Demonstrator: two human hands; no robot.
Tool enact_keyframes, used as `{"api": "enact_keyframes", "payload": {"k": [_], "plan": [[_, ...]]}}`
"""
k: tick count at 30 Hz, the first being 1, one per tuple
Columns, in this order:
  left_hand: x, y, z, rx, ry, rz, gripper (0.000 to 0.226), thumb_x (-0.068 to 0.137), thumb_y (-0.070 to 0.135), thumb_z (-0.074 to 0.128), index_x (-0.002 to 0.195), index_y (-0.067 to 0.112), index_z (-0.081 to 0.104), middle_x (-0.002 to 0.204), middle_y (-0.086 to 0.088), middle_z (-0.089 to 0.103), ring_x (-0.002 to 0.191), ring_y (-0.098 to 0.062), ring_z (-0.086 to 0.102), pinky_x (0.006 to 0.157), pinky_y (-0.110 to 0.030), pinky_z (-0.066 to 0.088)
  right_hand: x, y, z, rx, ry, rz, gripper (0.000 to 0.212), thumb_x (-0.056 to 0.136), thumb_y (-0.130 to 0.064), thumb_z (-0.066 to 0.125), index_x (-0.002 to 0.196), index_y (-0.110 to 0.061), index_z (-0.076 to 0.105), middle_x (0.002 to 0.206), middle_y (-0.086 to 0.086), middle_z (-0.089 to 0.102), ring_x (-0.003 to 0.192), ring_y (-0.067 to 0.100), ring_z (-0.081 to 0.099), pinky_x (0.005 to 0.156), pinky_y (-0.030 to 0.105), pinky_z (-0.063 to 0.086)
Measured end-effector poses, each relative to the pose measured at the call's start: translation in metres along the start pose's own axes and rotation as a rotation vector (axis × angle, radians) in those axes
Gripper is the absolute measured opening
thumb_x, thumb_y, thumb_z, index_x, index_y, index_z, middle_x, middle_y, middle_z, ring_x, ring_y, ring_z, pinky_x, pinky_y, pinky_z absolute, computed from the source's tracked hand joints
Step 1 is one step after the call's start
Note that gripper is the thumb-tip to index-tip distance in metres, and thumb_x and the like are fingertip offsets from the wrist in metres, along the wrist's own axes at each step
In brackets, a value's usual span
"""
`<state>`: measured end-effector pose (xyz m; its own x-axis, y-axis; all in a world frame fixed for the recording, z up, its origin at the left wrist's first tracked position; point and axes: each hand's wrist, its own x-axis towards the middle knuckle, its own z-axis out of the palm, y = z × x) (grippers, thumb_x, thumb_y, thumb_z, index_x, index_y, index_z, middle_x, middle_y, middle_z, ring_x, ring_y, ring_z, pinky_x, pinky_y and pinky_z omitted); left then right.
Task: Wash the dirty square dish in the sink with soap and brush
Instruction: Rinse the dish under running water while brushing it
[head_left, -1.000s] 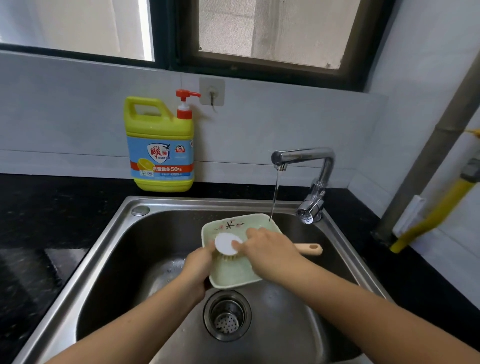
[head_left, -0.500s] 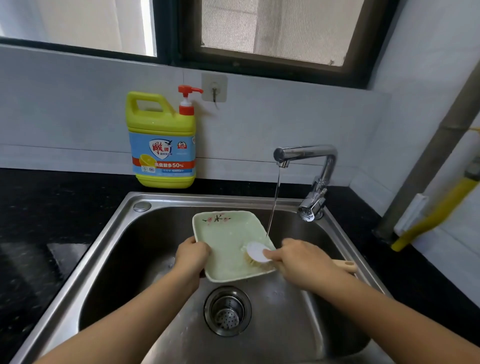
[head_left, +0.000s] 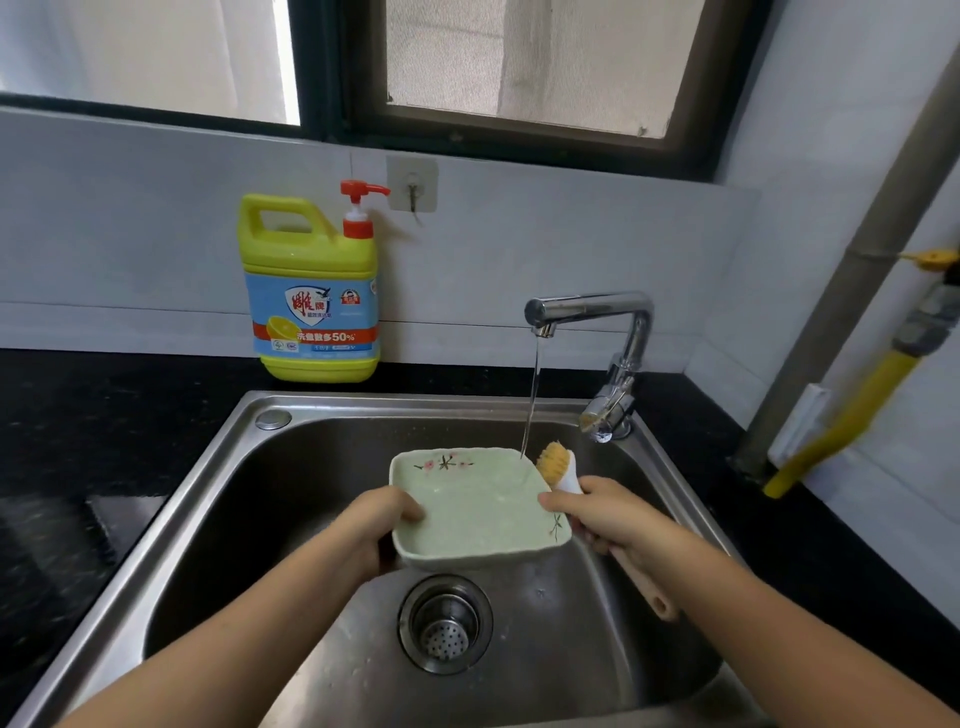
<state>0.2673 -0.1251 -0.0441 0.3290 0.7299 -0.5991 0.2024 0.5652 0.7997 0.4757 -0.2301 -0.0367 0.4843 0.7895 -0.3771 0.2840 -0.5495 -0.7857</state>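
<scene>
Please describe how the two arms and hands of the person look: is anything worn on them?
Both forearms are bare up to the frame edge: no sleeve shows on either. The left hand and the right hand carry no glove. No watch, bracelet or ring can be seen on the visible parts. No tattoo, bandage or other marking shows.

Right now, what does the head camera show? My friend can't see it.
Two hands hold a pale green square dish over a steel sink: left hand grips its left edge, right hand holds a brush at its right edge. Thin tap water runs onto the dish; yellow soap jug behind.
</scene>
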Motion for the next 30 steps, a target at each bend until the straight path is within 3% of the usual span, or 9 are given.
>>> {"api": "enact_keyframes", "payload": {"k": [4, 11, 14, 17, 20, 23, 25, 27, 30], "plan": [[-0.002, 0.007, 0.002, 0.057, -0.028, 0.013, 0.012, 0.089, -0.003, 0.045, 0.084, 0.004, 0.054, 0.077, -0.013, 0.061, 0.067, -0.025, 0.059, 0.05, -0.029, 0.05, 0.004, 0.003, 0.003, 0.123, -0.105, 0.141, 0.024, 0.081, -0.017, 0.067, 0.102, -0.006, 0.066, 0.069, 0.005, 0.059, 0.047, 0.008, 0.042, 0.038, 0.018, 0.03], [0.007, 0.027, 0.009, 0.25, -0.092, 0.222, 0.032, 0.088, -0.005, 0.046, 0.114, 0.009, 0.056, 0.088, -0.01, 0.063, 0.075, -0.026, 0.061, 0.058, -0.033, 0.049, 0.003, 0.015, 0.017, 0.253, -0.128, 0.196, 0.03, 0.081, -0.006, 0.065, 0.11, 0.003, 0.061, 0.067, 0.009, 0.056, 0.044, 0.011, 0.039, 0.034, 0.018, 0.025], [0.012, 0.032, 0.002, 0.273, -0.149, 0.302, 0.027, 0.089, 0.004, 0.054, 0.114, 0.013, 0.058, 0.095, -0.009, 0.067, 0.081, -0.025, 0.065, 0.064, -0.034, 0.052, -0.005, 0.013, 0.021, 0.322, -0.127, 0.119, 0.027, 0.08, -0.001, 0.062, 0.106, 0.0, 0.061, 0.085, 0.018, 0.067, 0.058, 0.02, 0.051, 0.045, 0.022, 0.035], [0.02, 0.023, -0.003, 0.181, -0.192, 0.344, 0.026, 0.09, 0.014, 0.059, 0.116, 0.01, 0.06, 0.1, -0.013, 0.07, 0.083, -0.029, 0.067, 0.073, -0.037, 0.055, -0.013, 0.006, 0.023, 0.381, 0.003, -0.052, 0.019, 0.081, 0.003, 0.059, 0.094, -0.012, 0.06, 0.094, 0.009, 0.069, 0.077, 0.021, 0.065, 0.061, 0.027, 0.053], [0.025, 0.01, 0.009, -0.075, -0.165, 0.327, 0.026, 0.092, 0.021, 0.058, 0.111, 0.005, 0.061, 0.096, -0.014, 0.07, 0.079, -0.028, 0.067, 0.063, -0.035, 0.055, -0.015, -0.003, 0.022, 0.161, 0.167, -0.191, 0.03, 0.083, -0.01, 0.059, 0.111, -0.014, 0.053, 0.105, 0.002, 0.064, 0.094, 0.019, 0.064, 0.081, 0.037, 0.056], [0.03, 0.001, 0.025, -0.211, -0.019, 0.314, 0.028, 0.088, 0.033, 0.062, 0.098, 0.007, 0.063, 0.09, -0.011, 0.069, 0.078, -0.027, 0.066, 0.067, -0.036, 0.055, -0.014, -0.012, 0.019, -0.044, 0.269, -0.286, 0.033, 0.084, -0.018, 0.055, 0.117, -0.016, 0.05, 0.108, 0.001, 0.062, 0.093, 0.019, 0.062, 0.081, 0.039, 0.056], [0.033, -0.006, 0.031, -0.259, -0.032, 0.26, 0.038, 0.084, 0.038, 0.066, 0.102, 0.005, 0.062, 0.094, -0.012, 0.07, 0.083, -0.029, 0.068, 0.076, -0.041, 0.056, -0.013, -0.019, 0.017, -0.095, 0.316, -0.329, 0.03, 0.086, -0.018, 0.054, 0.116, -0.015, 0.049, 0.107, 0.003, 0.061, 0.092, 0.02, 0.063, 0.078, 0.041, 0.056], [0.035, -0.017, 0.036, -0.278, -0.152, 0.169, 0.037, 0.084, 0.032, 0.066, 0.107, 0.003, 0.062, 0.095, -0.014, 0.072, 0.076, -0.026, 0.071, 0.067, -0.036, 0.06, -0.012, -0.024, 0.014, -0.124, 0.362, -0.358, 0.03, 0.089, -0.018, 0.053, 0.118, -0.013, 0.047, 0.107, 0.004, 0.061, 0.092, 0.021, 0.063, 0.075, 0.039, 0.056], [0.035, -0.026, 0.037, -0.232, -0.294, 0.013, 0.025, 0.085, 0.02, 0.067, 0.101, 0.001, 0.063, 0.072, -0.012, 0.073, 0.049, -0.014, 0.067, 0.041, -0.02, 0.054, -0.01, -0.027, 0.006, -0.151, 0.384, -0.38, 0.029, 0.09, -0.019, 0.053, 0.117, -0.013, 0.046, 0.108, 0.006, 0.061, 0.093, 0.023, 0.062, 0.076, 0.04, 0.055]]}}
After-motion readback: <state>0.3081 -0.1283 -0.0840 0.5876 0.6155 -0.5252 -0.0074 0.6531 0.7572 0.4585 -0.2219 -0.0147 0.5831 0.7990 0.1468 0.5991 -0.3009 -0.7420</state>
